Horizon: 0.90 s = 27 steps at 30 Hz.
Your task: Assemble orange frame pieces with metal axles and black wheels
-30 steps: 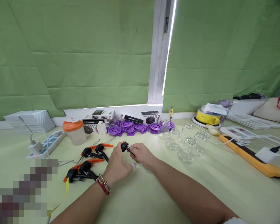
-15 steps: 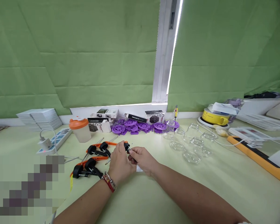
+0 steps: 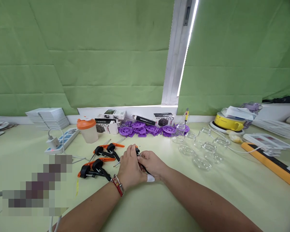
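Note:
Both hands are together over the middle of the table. My left hand [image 3: 132,166] is closed round a black piece with a metal rod and an orange tip [image 3: 137,150]. From the right, my right hand [image 3: 153,163] pinches the same piece, its fingers curled against the rod. Most of the piece is hidden by the hands. A white wrap [image 3: 150,178] shows at my left thumb. Just left of my hands lie several black-and-orange clamp-like tools [image 3: 98,167] with metal rods.
Purple openwork discs [image 3: 145,129] and printed boxes [image 3: 107,126] line the back. Clear plastic cups [image 3: 201,161] stand to the right, near an orange-and-black bar [image 3: 270,166] and a yellow pot [image 3: 229,122]. An orange-lidded shaker [image 3: 88,130] and power strip [image 3: 67,140] are left.
The view has shifted a little, so everything sits slightly further right. Both hands keep hold of the black piece, now tilted with less of it showing.

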### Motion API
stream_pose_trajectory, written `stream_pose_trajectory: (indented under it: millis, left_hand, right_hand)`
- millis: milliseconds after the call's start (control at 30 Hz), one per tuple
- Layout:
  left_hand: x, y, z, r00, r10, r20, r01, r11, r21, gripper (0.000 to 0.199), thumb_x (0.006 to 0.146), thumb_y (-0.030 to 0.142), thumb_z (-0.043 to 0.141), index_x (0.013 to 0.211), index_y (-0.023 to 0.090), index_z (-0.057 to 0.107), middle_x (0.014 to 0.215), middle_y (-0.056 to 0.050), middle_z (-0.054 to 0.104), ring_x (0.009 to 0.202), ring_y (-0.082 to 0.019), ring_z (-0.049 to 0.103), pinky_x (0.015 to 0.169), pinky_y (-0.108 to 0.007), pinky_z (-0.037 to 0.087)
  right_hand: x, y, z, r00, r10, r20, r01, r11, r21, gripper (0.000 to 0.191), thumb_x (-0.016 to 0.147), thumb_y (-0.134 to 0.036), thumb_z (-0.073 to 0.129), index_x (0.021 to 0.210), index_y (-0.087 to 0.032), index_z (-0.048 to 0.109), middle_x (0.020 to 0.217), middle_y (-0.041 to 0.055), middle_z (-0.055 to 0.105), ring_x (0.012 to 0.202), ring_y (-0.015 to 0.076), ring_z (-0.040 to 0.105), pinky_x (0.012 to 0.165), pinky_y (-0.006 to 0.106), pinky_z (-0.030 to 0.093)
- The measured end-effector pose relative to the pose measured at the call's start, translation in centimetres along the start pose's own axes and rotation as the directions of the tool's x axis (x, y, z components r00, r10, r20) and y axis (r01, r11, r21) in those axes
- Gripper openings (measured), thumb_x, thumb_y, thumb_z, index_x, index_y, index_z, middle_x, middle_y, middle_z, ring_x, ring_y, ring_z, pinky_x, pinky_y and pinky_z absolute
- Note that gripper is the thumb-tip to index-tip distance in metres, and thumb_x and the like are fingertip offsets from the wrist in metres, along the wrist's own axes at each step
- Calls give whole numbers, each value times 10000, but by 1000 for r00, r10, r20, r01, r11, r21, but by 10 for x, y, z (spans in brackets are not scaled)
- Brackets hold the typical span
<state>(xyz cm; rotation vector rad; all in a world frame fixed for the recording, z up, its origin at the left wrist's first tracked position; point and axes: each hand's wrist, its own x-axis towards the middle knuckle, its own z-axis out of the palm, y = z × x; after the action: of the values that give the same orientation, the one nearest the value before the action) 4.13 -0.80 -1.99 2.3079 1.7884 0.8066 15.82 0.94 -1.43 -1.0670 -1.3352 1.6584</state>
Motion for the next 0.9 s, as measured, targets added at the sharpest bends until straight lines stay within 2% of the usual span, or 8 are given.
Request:
stream_pose_trajectory:
  millis: [300,500,700,900]
  left_hand:
    - [-1,1,-3,999,12,53,-9,998,-54,1208,408,496,723,1394,103,147,1422,-225,252,1261,-408,309,1009,-530,259]
    - [-1,3,-3,999,48,-22,-49,996,-80,1096,440,428,717,1369,132,217,1359,-193,347,1213,-390,377,1000,-515,286]
    - [1,4,-11,997,71,-21,-72,995,-73,1001,467,400,701,1331,133,274,1306,-174,410,1168,-358,433,999,-479,314]
    - [2,1,-5,992,124,-28,-125,991,-37,1039,465,432,704,1360,159,252,1311,-161,399,1168,-368,425,993,-485,306]
  right_hand:
    - [-4,-4,2,1000,2,-8,-2,1000,-17,166,815,-222,513,670,-176,450,495,-50,481,441,79,423,452,212,325]
    - [-2,-5,3,1000,-5,-8,5,1000,-15,164,818,-227,518,675,-179,455,497,-50,494,442,82,433,462,213,334]
    - [-1,-7,2,1000,-19,18,19,1000,-7,149,805,-243,535,689,-175,469,536,-36,535,468,90,486,474,216,374]
    - [3,-4,2,1000,-16,5,16,1000,-25,237,766,-311,594,625,-176,459,480,-42,491,430,81,443,429,208,345]
